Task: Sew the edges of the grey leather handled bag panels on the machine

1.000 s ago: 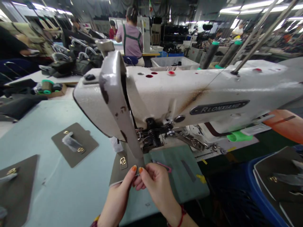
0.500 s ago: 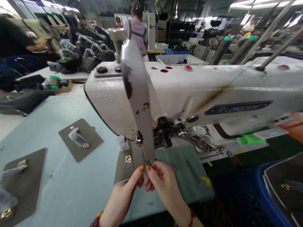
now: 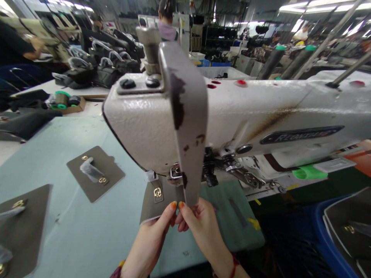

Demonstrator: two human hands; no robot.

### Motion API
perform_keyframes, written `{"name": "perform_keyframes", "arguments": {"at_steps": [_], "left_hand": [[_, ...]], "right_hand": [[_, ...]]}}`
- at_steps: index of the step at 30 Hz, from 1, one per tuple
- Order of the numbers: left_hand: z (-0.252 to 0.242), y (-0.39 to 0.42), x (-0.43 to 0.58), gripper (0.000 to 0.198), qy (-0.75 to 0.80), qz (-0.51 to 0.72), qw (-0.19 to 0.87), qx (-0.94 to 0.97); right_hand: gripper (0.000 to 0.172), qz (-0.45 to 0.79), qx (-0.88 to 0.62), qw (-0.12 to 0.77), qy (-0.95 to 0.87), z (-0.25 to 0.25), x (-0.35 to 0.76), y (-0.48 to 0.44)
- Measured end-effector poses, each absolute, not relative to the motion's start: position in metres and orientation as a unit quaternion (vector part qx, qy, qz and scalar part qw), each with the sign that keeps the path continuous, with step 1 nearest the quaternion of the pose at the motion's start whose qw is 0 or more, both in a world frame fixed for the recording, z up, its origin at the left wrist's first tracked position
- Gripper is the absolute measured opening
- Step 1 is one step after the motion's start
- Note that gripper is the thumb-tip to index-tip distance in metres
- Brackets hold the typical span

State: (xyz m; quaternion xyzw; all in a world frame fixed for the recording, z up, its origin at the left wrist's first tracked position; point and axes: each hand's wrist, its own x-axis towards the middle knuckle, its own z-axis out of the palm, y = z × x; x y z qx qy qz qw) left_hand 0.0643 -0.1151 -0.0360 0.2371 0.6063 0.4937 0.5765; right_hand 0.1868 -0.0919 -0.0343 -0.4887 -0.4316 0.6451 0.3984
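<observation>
A grey-brown bag panel [image 3: 152,204] lies beneath the head of a white sewing machine [image 3: 139,123]. On it sits a gold buckle [image 3: 157,193] on a small tab, with a wrapped strap end behind. My left hand [image 3: 153,236] pinches the panel's near edge between thumb and fingers. Right beside it, my right hand [image 3: 204,229] is closed on the same edge, the two thumb tips almost meeting. The machine's worn grey lever [image 3: 189,123] hangs just above my right fingers and hides the needle area. Part of the panel is covered by my hands and the lever.
Two similar panels with plastic-wrapped handles lie left: one panel [image 3: 79,175] farther off, another panel [image 3: 31,235] nearer. A blue bin [image 3: 319,224] with more panels stands right. Behind are black bags [image 3: 107,73] and co-workers. A green holder [image 3: 310,172] sits under the machine arm.
The view has shifted closer to the machine, so its head and lever look larger and farther right. My hands keep their pinch on the panel edge with little visible movement.
</observation>
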Motion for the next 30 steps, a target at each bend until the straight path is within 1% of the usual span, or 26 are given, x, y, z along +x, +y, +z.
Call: {"name": "perform_keyframes", "arguments": {"at_steps": [3,7,14,17,21,24,28,30], "left_hand": [[-0.031,-0.107,0.063,0.030,0.534,0.492,0.648,0.230],[-0.024,-0.093,0.062,0.027,0.478,0.515,0.668,0.243],[-0.028,-0.079,0.054,0.031,0.472,0.475,0.695,0.261],[-0.032,-0.075,0.050,0.030,0.505,0.486,0.669,0.248],[-0.036,-0.070,0.046,0.037,0.558,0.487,0.631,0.230],[-0.040,-0.066,0.043,0.040,0.573,0.477,0.628,0.222],[-0.046,-0.064,0.041,0.038,0.572,0.477,0.625,0.232],[-0.048,-0.064,0.042,0.039,0.590,0.492,0.592,0.244]], "right_hand": [[0.032,0.637,-0.493,0.397,-0.441,-0.033,0.184,-0.084],[0.031,0.629,-0.501,0.389,-0.449,-0.032,0.181,-0.073],[0.030,0.642,-0.490,0.380,-0.450,-0.034,0.180,-0.067],[0.028,0.658,-0.481,0.389,-0.430,-0.038,0.181,-0.071],[0.030,0.663,-0.473,0.386,-0.433,-0.044,0.182,-0.074],[0.029,0.664,-0.475,0.380,-0.435,-0.045,0.181,-0.076],[0.026,0.668,-0.489,0.377,-0.415,-0.044,0.179,-0.079],[0.027,0.679,-0.487,0.375,-0.401,-0.045,0.178,-0.081]]}}
